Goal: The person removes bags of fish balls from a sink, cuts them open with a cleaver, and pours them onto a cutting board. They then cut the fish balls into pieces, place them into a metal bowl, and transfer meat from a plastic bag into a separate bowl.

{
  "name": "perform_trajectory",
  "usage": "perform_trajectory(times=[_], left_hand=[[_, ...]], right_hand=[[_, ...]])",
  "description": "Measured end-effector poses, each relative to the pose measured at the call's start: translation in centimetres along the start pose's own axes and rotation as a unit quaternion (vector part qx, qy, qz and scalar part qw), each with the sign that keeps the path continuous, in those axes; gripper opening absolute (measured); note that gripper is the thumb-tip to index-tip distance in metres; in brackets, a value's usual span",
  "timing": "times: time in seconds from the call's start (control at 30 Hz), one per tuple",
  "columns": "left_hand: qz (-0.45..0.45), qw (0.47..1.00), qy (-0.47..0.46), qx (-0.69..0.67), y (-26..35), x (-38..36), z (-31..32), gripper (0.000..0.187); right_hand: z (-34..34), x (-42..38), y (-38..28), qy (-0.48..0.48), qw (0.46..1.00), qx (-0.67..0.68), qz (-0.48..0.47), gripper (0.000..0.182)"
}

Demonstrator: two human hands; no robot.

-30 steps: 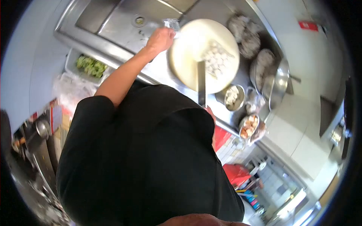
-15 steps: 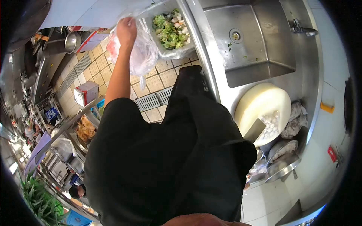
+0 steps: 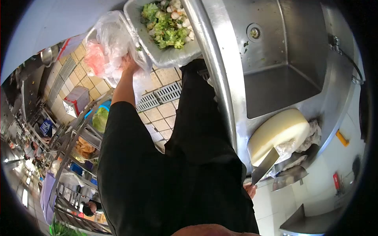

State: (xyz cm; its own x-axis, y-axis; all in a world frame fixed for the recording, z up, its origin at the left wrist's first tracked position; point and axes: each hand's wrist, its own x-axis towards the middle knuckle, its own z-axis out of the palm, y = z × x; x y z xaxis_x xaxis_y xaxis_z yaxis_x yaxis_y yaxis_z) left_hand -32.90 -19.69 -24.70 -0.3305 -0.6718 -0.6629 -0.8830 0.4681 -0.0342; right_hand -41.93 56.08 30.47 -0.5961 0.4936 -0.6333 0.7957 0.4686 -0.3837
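My left hand [image 3: 128, 65] is closed on the thin clear plastic bag [image 3: 112, 29], its fingertips partly hidden in the folds. Pinkish-red plastic [image 3: 94, 59] shows beside it. To the right of the bag stands a lined bin [image 3: 132, 23] holding green leafy scraps [image 3: 167, 33] and white pieces [image 3: 175, 15]. At the lower right, my right hand [image 3: 250, 190] grips a cleaver [image 3: 264, 167], its handle mostly hidden. The blade lies over the edge of a thick round cutting board [image 3: 275, 131], beside a heap of whitish pieces [image 3: 285, 150].
A steel sink [image 3: 283, 86] with scraps near its drain lies right of the counter's rounded rim [image 3: 212, 59]. A metal rack [image 3: 75, 145] with food trays stands left. A cardboard box [image 3: 76, 101] sits on the tiled floor. Another person [image 3: 90, 207] is at lower left.
My left hand has moved down from the bag's top into its folds, and the bag has spread. My right hand has come into clearer view with the cleaver. The camera view has shifted.
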Motion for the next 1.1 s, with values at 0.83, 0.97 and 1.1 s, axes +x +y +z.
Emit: perform_trajectory(times=[0.83,0.97,1.1], left_hand=[[0.357,0.880,0.166,-0.267,17.6,-19.1,-23.0,0.029],[0.545,0.742,0.024,-0.390,37.7,-33.6,-24.3,0.028],[0.784,0.586,-0.106,-0.175,53.0,-52.1,-19.4,0.050]], right_hand=[[5.8,-1.9,2.4,-0.046,0.990,0.130,-0.022,0.044],[6.6,-3.6,5.6,-0.018,0.973,0.224,-0.056,0.035],[8.6,-6.0,11.3,0.042,0.946,0.315,-0.065,0.033]])
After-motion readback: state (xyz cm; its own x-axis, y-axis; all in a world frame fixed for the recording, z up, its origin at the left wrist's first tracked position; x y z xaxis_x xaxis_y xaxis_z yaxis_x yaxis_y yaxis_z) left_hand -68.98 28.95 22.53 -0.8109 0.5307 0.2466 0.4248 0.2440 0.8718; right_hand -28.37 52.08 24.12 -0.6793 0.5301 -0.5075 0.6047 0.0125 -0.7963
